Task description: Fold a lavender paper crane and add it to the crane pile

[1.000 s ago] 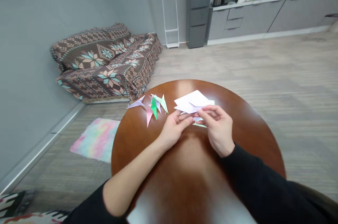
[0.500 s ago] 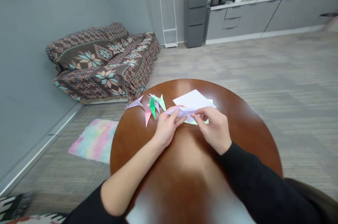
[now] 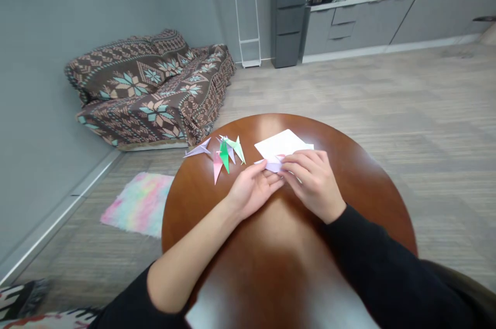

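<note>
A folded piece of lilac paper is held between my two hands above the round table. My left hand supports it from the left, palm turned up, with the thumb over its edge. From the right, my right hand pinches the other end, its fingers covering part of the paper. Just behind lies a stack of white paper sheets. To the left are several folded paper figures: a lilac one, a pink one, a green one and a pale green one.
The round brown wooden table stands in front of me. Beyond it are a sofa under a patterned cover, a fluffy pastel rug, a white rack, a grey fridge and kitchen cabinets.
My right hand has shifted its grip leftward and covers more of the lilac paper. My left palm has turned further up, and less of the paper shows.
</note>
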`<state>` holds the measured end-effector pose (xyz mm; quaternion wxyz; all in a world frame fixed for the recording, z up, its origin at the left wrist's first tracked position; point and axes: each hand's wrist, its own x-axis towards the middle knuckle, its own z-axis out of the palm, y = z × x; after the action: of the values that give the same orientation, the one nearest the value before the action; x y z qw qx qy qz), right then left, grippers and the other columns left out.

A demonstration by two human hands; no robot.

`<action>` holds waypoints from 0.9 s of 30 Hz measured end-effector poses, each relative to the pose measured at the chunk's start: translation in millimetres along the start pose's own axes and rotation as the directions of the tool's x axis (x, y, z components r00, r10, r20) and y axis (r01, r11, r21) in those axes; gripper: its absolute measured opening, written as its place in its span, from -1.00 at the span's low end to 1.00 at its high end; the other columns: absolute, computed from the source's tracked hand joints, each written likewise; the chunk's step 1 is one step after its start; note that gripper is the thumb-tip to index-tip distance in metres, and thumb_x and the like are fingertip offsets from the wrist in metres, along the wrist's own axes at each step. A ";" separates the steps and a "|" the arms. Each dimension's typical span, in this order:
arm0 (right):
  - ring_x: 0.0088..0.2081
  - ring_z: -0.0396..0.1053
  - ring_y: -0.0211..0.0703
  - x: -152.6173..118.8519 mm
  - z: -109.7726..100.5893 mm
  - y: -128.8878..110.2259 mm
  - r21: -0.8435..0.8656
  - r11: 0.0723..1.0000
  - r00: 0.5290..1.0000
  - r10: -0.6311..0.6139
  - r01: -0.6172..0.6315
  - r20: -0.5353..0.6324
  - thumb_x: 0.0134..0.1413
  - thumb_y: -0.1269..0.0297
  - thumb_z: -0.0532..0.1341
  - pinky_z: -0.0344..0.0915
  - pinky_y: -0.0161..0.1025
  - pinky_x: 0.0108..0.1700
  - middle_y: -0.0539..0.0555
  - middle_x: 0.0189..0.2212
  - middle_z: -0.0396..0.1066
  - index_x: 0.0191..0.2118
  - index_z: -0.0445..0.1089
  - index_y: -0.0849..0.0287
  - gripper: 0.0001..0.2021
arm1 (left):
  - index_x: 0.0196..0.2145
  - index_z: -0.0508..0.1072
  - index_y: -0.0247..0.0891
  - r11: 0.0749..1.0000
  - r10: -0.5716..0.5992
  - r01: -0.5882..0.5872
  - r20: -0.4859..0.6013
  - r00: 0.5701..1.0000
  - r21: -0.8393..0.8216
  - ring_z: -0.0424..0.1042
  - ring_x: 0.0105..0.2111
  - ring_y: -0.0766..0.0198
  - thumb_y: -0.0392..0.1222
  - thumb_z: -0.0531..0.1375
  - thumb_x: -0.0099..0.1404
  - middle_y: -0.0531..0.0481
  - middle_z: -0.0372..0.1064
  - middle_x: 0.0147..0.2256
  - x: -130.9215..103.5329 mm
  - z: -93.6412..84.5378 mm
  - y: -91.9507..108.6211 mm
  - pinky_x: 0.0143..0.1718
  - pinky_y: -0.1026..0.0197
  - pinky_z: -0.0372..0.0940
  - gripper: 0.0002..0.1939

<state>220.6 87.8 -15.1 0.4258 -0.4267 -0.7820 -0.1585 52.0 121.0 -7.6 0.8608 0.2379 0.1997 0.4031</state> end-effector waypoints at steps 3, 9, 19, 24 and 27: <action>-0.12 0.46 -0.01 0.2 -0.4 -1.7 -0.017 1.000 1.000 -0.009 0.009 0.001 0.24 0.43 0.28 0.18 -0.04 -0.06 0.08 -0.19 0.59 -0.24 0.42 0.17 -0.96 | -0.09 0.55 -0.44 0.998 0.039 -0.040 0.043 0.998 0.044 0.53 -0.11 0.25 -0.39 0.10 0.40 -0.23 0.53 -0.08 -1.3 2.0 -2.4 0.05 0.20 0.37 -0.75; -0.14 0.46 -0.04 2.8 -0.2 -3.9 -0.035 0.999 1.000 -0.019 0.019 0.004 0.28 0.46 0.24 0.19 -0.06 -0.08 0.07 -0.22 0.60 -0.22 0.41 0.18 -0.94 | -0.02 0.53 -0.44 0.995 0.039 -0.042 0.039 0.999 0.087 0.52 -0.09 0.26 -0.46 0.09 0.37 -0.24 0.52 -0.05 -1.9 2.3 -3.8 0.11 0.17 0.33 -0.70; -0.13 0.45 -0.03 0.0 0.0 -5.0 -0.003 1.000 0.997 0.028 -0.028 0.067 0.28 0.45 0.22 0.18 -0.06 -0.05 0.10 -0.21 0.57 -0.22 0.40 0.18 -0.95 | 0.00 0.53 -0.38 0.990 0.039 -0.042 0.024 0.999 0.135 0.51 -0.06 0.25 -0.48 0.17 0.22 -0.19 0.53 -0.03 -1.1 -2.1 -4.0 0.10 0.22 0.31 -0.60; -0.10 0.44 -0.02 -2.1 1.0 -6.1 0.039 0.996 0.996 0.072 -0.074 0.053 0.29 0.47 0.18 0.18 -0.05 -0.03 0.11 -0.15 0.57 -0.22 0.39 0.15 -0.91 | -0.01 0.54 -0.35 0.981 0.055 -0.063 0.046 0.997 0.181 0.51 -0.01 0.21 -0.45 0.23 0.21 -0.18 0.52 0.00 -2.7 1.5 -4.2 0.16 0.17 0.29 -0.62; -0.01 0.41 0.03 -1.9 1.0 -8.4 0.029 0.993 0.993 0.112 -0.113 0.034 0.27 0.47 0.19 0.13 0.00 0.04 0.15 -0.06 0.54 -0.23 0.39 0.13 -0.91 | 0.00 0.53 -0.35 0.972 0.073 -0.087 0.073 0.995 0.217 0.52 -0.02 0.19 -0.38 0.25 0.28 -0.20 0.52 0.00 -3.1 3.9 -6.3 0.15 0.15 0.30 -0.68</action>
<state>213.9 82.5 -16.2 0.4277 -0.4660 -0.7659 -0.1153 56.0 114.1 -7.6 0.8183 0.3526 0.2053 0.4049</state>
